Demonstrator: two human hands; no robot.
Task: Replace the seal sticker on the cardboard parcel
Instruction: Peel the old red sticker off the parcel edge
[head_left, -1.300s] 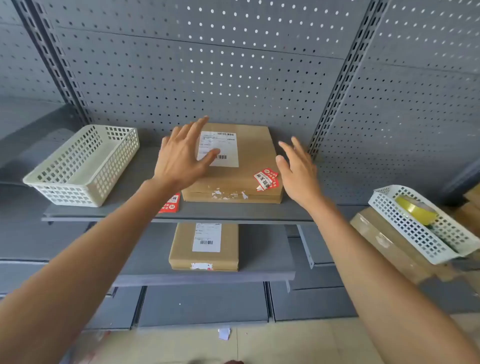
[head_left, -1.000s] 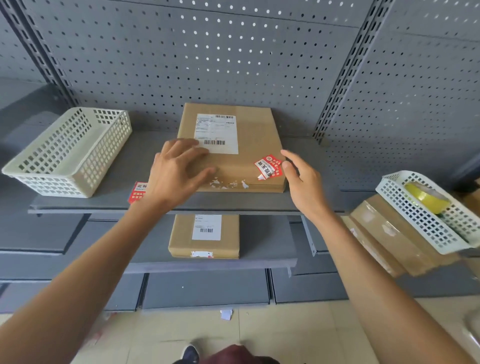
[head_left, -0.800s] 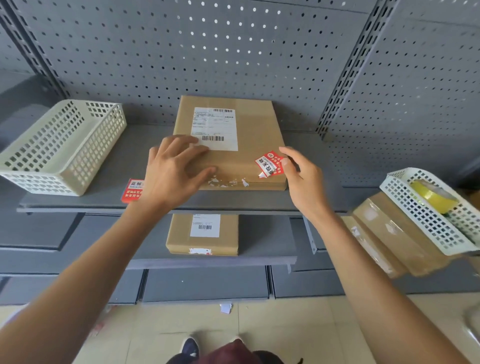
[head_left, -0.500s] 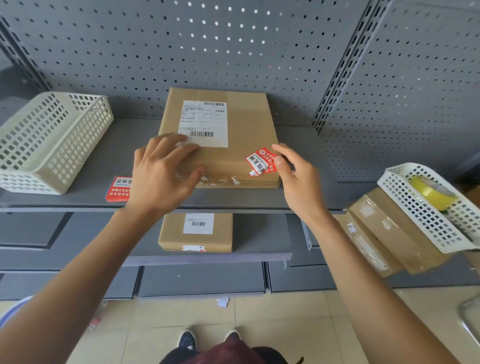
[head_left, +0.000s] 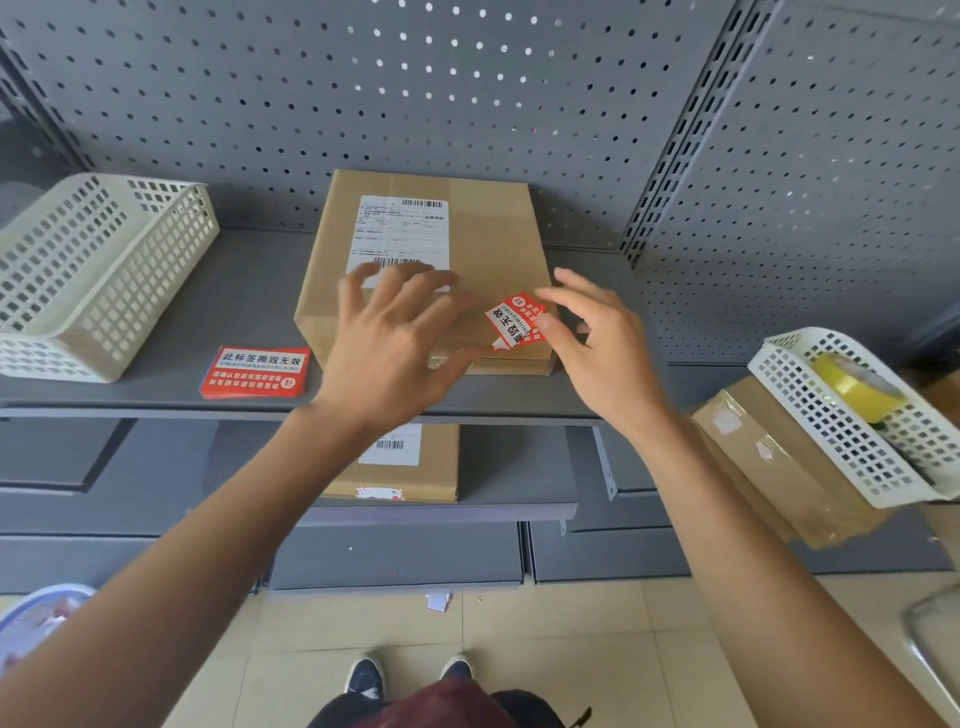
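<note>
A: Where is the cardboard parcel (head_left: 483, 249)?

B: It lies flat on a grey metal shelf (head_left: 249, 291), its far edge against a perforated back panel (head_left: 467, 93). A white shipping label (head_left: 400, 234) sits on its top face.

A: What are the hands doing?

B: The left hand (head_left: 395, 343) rests on the near part of the parcel's top, fingers spread and blurred, gripping nothing. The right hand (head_left: 597, 343) is at the parcel's near right corner, thumb and forefinger pinching the edge of a red seal sticker (head_left: 514, 319). The sticker is crumpled and partly lifted off the cardboard.

A: Anything else close by?

B: A stack of red stickers (head_left: 254, 371) lies on the shelf just left of the parcel, and further left a white plastic basket (head_left: 98, 280). At the far right, a second white basket (head_left: 852, 415) holds a yellow tape roll (head_left: 857, 387). Another parcel (head_left: 415, 462) sits on the shelf below
</note>
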